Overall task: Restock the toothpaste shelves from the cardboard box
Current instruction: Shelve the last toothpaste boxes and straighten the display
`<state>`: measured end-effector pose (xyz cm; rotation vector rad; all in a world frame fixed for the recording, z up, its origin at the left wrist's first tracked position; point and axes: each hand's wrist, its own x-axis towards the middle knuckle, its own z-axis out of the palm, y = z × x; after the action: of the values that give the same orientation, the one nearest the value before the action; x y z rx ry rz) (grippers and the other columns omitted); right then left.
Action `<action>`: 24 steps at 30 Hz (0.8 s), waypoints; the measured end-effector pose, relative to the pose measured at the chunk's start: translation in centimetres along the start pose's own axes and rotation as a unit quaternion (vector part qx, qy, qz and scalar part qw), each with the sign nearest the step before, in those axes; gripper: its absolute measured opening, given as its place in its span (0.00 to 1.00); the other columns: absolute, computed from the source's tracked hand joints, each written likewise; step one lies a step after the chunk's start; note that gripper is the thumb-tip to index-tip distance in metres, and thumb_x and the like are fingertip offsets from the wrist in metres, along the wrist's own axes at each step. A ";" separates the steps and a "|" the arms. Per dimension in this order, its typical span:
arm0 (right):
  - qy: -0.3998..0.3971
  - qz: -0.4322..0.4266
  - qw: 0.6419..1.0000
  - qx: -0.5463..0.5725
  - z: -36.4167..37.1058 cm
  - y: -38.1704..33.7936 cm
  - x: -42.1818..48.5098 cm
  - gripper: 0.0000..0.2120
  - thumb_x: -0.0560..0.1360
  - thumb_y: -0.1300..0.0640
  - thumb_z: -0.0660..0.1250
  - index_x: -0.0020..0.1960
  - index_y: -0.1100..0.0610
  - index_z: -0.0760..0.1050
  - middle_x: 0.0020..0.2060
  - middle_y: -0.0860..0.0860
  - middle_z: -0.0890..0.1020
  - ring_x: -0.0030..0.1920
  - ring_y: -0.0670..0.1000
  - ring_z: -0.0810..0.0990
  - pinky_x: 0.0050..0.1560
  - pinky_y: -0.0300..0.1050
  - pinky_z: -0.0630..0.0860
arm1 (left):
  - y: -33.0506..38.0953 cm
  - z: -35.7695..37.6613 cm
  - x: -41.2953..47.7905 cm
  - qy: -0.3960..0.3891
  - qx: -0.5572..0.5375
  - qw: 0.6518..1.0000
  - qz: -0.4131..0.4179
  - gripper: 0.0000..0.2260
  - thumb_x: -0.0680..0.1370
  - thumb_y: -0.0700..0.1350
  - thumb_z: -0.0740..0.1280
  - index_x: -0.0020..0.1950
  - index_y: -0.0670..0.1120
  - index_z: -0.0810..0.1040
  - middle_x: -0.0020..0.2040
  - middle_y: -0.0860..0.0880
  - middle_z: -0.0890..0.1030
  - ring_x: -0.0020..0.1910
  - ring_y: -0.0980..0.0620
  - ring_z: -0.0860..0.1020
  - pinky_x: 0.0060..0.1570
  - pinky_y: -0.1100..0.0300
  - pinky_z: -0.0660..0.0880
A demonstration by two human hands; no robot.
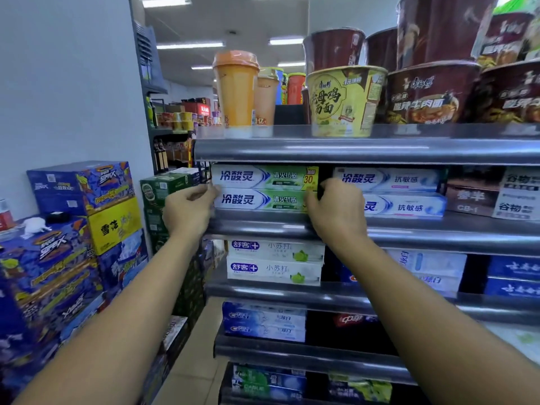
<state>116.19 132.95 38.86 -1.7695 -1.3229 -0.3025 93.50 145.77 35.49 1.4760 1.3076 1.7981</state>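
Here, the big grey shelf [409, 226] runs from side to side, just under and past both hands. On it sit the green toothpaste boxes [263, 199], two of them, one on top of the other. They lie right between the hands. Their long way goes side to side, from one hand across to the other, the same way the shelf edge runs. Their printed fronts face out toward the person.

The left hand [188, 210] is at the left end of the pile, with its fingers curled onto that end. The right hand [336, 210] is at the right end, with its fingers curled round that end too. So the two hands hold the pile between them, and each is as near as the other.

Just past the right hand, on its far side, lie white and blue boxes [409, 206], also long side out.

I think the next move is a small one: slide the green pile straight back or make it sit flush with the edge. Both hands should push evenly, or one end will swing and the pile will sit crooked.

The cardboard box is not in view.
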 end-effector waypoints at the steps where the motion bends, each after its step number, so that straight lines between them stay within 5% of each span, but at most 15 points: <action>1: 0.038 -0.052 0.998 0.009 -0.4 0.6 -1.0 0.12 0.81 0.53 0.66 0.46 0.62 0.79 0.39 0.56 0.81 0.41 0.58 0.79 0.37 0.46 0.71 | -0.2 -0.7 -0.9 0.029 0.004 0.999 0.016 0.20 0.73 0.61 0.76 0.58 0.49 0.86 0.46 0.59 0.85 0.50 0.55 0.84 0.55 0.56 0.80; 5: 0.185 -0.177 0.962 0.092 -1.8 5.4 -7.6 0.07 0.76 0.59 0.71 0.50 0.62 0.83 0.40 0.54 0.85 0.42 0.52 0.80 0.44 0.39 0.68 | -5.1 -4.0 -9.2 0.128 0.009 0.983 0.132 0.10 0.78 0.56 0.70 0.57 0.54 0.81 0.48 0.69 0.80 0.49 0.58 0.80 0.50 0.58 0.78; 8: 0.099 -0.191 0.973 0.079 -0.9 12.5 -14.3 0.06 0.77 0.58 0.70 0.47 0.61 0.83 0.38 0.54 0.85 0.41 0.52 0.80 0.44 0.42 0.74 | -12.1 -5.1 -18.5 0.091 0.097 0.970 0.202 0.05 0.81 0.48 0.70 0.55 0.49 0.80 0.49 0.69 0.78 0.50 0.45 0.78 0.54 0.47 0.76; 10: -0.028 -0.163 0.985 0.047 0.4 18.3 -19.8 0.09 0.79 0.57 0.67 0.47 0.61 0.83 0.39 0.56 0.85 0.41 0.59 0.83 0.42 0.53 0.80 | -17.1 -5.2 -25.4 0.002 0.165 0.968 0.188 0.04 0.80 0.45 0.70 0.53 0.46 0.80 0.47 0.63 0.78 0.47 0.50 0.77 0.57 0.52 0.74; 13: -0.205 -0.038 0.978 0.030 2.4 27.6 -28.6 0.09 0.79 0.59 0.68 0.49 0.63 0.84 0.42 0.59 0.85 0.42 0.63 0.84 0.40 0.57 0.81 | -23.3 -4.1 -36.2 -0.159 0.224 0.956 0.101 0.05 0.76 0.44 0.68 0.51 0.50 0.80 0.46 0.59 0.76 0.44 0.53 0.75 0.52 0.57 0.74; 16: -0.360 0.105 0.927 -0.018 4.8 35.9 -37.3 0.08 0.79 0.59 0.69 0.52 0.61 0.85 0.45 0.58 0.86 0.46 0.63 0.84 0.42 0.52 0.79 | -28.5 -2.3 -46.8 -0.304 0.233 0.923 -0.043 0.07 0.74 0.48 0.66 0.50 0.54 0.81 0.44 0.62 0.79 0.41 0.54 0.76 0.48 0.58 0.78; 20: -0.482 0.233 0.844 -0.030 9.3 45.3 -48.3 0.05 0.76 0.61 0.68 0.45 0.60 0.82 0.44 0.61 0.84 0.46 0.66 0.81 0.40 0.48 0.68 | -35.7 1.0 -59.6 -0.408 0.259 0.839 -0.249 0.05 0.73 0.44 0.70 0.48 0.52 0.82 0.41 0.57 0.83 0.39 0.54 0.81 0.46 0.49 0.81; 24: -0.562 0.298 0.771 -0.034 14.7 53.5 -59.1 0.14 0.76 0.60 0.65 0.32 0.53 0.69 0.32 0.54 0.76 0.42 0.66 0.79 0.38 0.47 0.69 | -45.1 5.3 -69.5 -0.482 0.344 0.729 -0.343 0.08 0.75 0.48 0.71 0.53 0.52 0.83 0.46 0.54 0.84 0.48 0.52 0.83 0.49 0.60 0.75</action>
<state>134.43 103.14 -34.29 -2.4070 -1.3422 1.2774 110.88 110.48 -37.61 1.5523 1.5998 -0.0658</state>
